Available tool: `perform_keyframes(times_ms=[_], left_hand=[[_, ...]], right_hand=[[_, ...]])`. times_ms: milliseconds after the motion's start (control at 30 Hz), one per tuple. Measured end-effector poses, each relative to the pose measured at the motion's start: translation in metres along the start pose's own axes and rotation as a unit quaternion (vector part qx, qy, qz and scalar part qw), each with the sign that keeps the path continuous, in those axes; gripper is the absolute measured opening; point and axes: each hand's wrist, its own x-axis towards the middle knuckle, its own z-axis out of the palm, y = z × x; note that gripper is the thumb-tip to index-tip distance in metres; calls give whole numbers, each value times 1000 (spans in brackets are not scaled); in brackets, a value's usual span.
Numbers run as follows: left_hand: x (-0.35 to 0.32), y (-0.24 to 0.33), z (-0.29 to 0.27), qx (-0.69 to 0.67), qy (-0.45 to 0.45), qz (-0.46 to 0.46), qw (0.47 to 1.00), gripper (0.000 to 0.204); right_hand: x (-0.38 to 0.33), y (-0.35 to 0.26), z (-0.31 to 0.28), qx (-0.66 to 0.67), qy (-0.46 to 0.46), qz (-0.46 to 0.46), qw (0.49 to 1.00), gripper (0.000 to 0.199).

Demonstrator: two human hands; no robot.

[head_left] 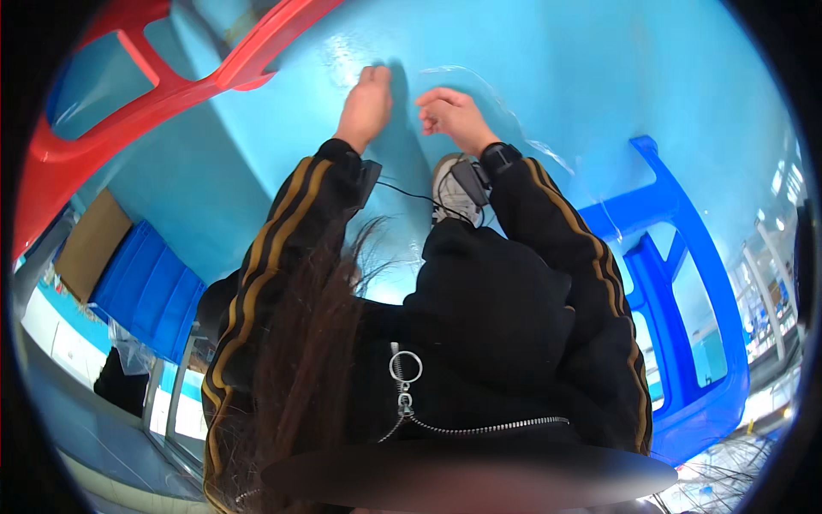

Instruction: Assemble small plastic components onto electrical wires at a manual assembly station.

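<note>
Both of my hands are held out low over a glossy light-blue floor, a short gap apart. The fingers of my left hand (366, 107) point away from me, drawn together; whatever lies between them is hidden. Beside it, my right hand (456, 117) has its fingers curled, the index finger and thumb turned toward the left hand. Any small thing in that pinch does not show. A thin clear strand (499, 101) arcs from beyond the hands to the right across the floor. Both wrists wear dark bands, and a black cable (407, 190) runs between them.
My white shoe (454, 193) stands just below the right hand. A red plastic stool (197, 90) is at the far left, a blue plastic stool (728, 300) at the right. At left are a blue crate (150, 287), a piece of cardboard (94, 244) and a clear plastic bag (130, 349).
</note>
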Motion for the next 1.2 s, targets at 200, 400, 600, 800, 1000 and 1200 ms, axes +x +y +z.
perform_keyframes(times_ms=[200, 400, 600, 800, 1000, 1200], left_hand=[[-27, 57, -14, -128, 19, 91, 987, 12], [-42, 72, -12, -71, -46, 126, 988, 12], [-39, 51, -20, -45, 9, 42, 998, 11], [-56, 12, -13, 18, 1, -71, 997, 17], [-72, 5, -12, 27, -55, -150, 987, 21], [-76, -7, -10, 24, -20, -151, 988, 19]], right_hand=[[1, 5, 15, 255, -3, 51, 966, 29], [16, 28, 11, 234, -11, 46, 971, 30], [0, 35, 8, 40, 4, 111, 993, 33], [-13, 31, -32, -363, 97, -55, 925, 27], [-8, 41, -4, -678, 60, -230, 695, 19], [-6, 44, -1, -729, 33, -278, 624, 17]])
